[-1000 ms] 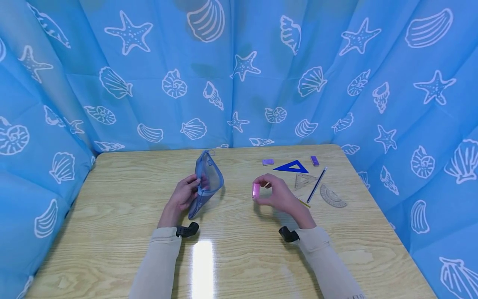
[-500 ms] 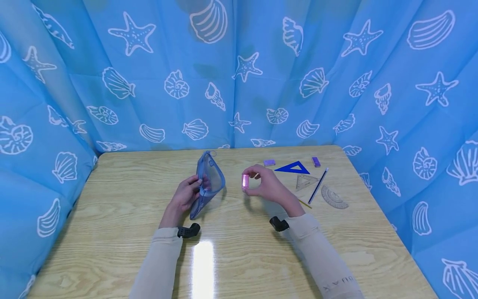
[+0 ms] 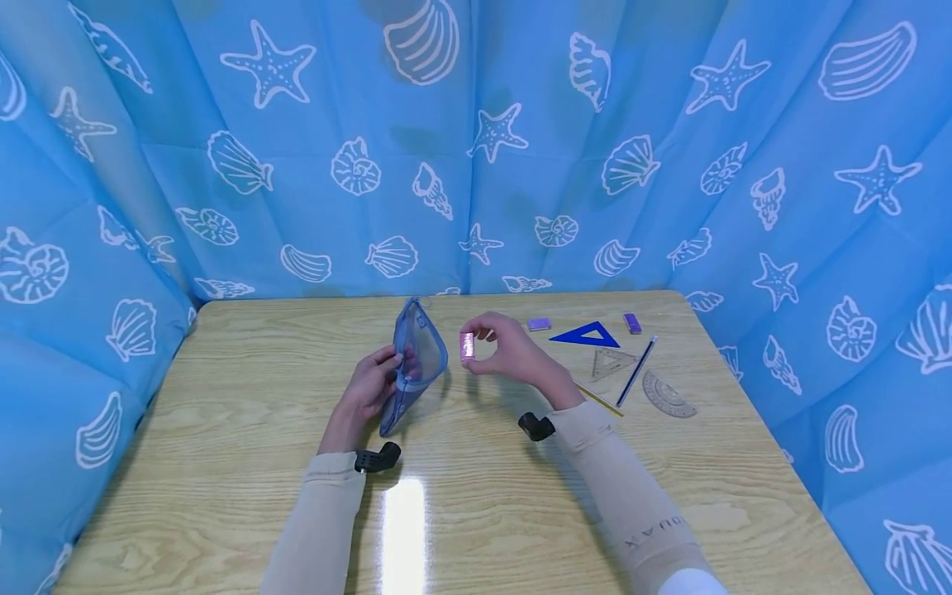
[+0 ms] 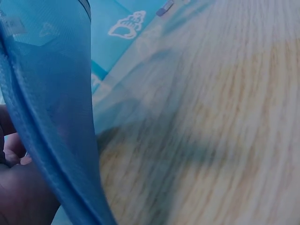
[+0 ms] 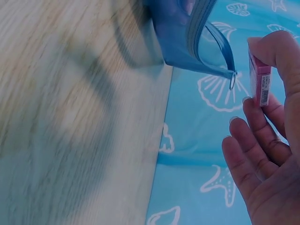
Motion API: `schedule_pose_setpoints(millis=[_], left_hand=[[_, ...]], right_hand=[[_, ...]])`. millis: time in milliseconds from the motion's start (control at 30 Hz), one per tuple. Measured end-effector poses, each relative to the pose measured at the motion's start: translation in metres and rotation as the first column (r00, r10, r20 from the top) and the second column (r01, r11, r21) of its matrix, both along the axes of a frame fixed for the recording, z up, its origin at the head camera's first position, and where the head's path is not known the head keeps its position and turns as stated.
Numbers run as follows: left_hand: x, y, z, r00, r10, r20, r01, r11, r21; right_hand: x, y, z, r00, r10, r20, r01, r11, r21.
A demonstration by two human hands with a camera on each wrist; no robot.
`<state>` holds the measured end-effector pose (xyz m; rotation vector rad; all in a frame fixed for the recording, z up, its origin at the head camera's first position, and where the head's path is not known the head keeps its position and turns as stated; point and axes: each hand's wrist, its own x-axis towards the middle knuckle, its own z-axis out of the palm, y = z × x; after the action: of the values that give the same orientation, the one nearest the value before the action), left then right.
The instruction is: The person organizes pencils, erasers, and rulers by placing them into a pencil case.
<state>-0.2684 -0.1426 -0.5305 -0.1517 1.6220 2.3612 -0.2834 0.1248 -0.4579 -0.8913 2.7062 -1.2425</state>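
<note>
My left hand (image 3: 367, 387) grips a blue, see-through zip pencil pouch (image 3: 427, 354) by its left side and holds it up off the table. The pouch's mouth gapes, and its zip edge and ring pull show in the right wrist view. Just right of that mouth, my right hand (image 3: 511, 351) pinches a small pink eraser (image 3: 467, 346) upright between thumb and fingertips. A barcode label is visible on the end of the eraser in the right wrist view. Eraser and pouch are slightly apart. In the left wrist view, the pouch (image 4: 65, 93) covers part of the left hand.
On the wooden table (image 3: 245, 463) to the right lie two purple erasers (image 3: 539, 325), a blue set square (image 3: 587, 335), a clear set square (image 3: 613, 362), a dark pencil (image 3: 637, 370), a clear protractor (image 3: 668, 395) and a yellow pencil-like stick (image 3: 598, 398). A blue shell-patterned curtain (image 3: 476, 190) surrounds the table.
My right hand has carried the pink eraser leftward and slightly farther back, up close to the pouch. The left hand and pouch have stayed nearly still.
</note>
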Motion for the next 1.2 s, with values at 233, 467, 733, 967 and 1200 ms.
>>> schedule_pose_setpoints(millis=[233, 467, 733, 967, 1200], left_hand=[[0.001, 0.001, 0.007, 0.999, 0.023, -0.036, -0.025, 0.998, -0.051], [0.002, 0.002, 0.016, 0.998, 0.040, -0.058, -0.049, 0.984, -0.171], [0.003, 0.001, 0.023, 0.996, 0.044, -0.079, -0.056, 0.986, -0.156], [0.005, 0.000, 0.022, 0.997, 0.034, -0.064, -0.044, 0.986, -0.158], [0.004, 0.000, 0.012, 0.999, 0.047, -0.008, -0.048, 0.995, -0.084]], right_hand=[[-0.006, -0.012, 0.004, 1.000, 0.023, -0.001, -0.023, 1.000, 0.004], [-0.009, -0.023, 0.011, 0.999, 0.046, -0.003, -0.046, 0.999, 0.018], [-0.013, -0.030, 0.013, 0.998, 0.066, -0.005, -0.065, 0.997, 0.040], [-0.015, -0.033, 0.013, 0.996, 0.081, -0.027, -0.080, 0.996, 0.042], [-0.017, -0.037, 0.013, 0.994, 0.105, -0.020, -0.104, 0.994, 0.034]])
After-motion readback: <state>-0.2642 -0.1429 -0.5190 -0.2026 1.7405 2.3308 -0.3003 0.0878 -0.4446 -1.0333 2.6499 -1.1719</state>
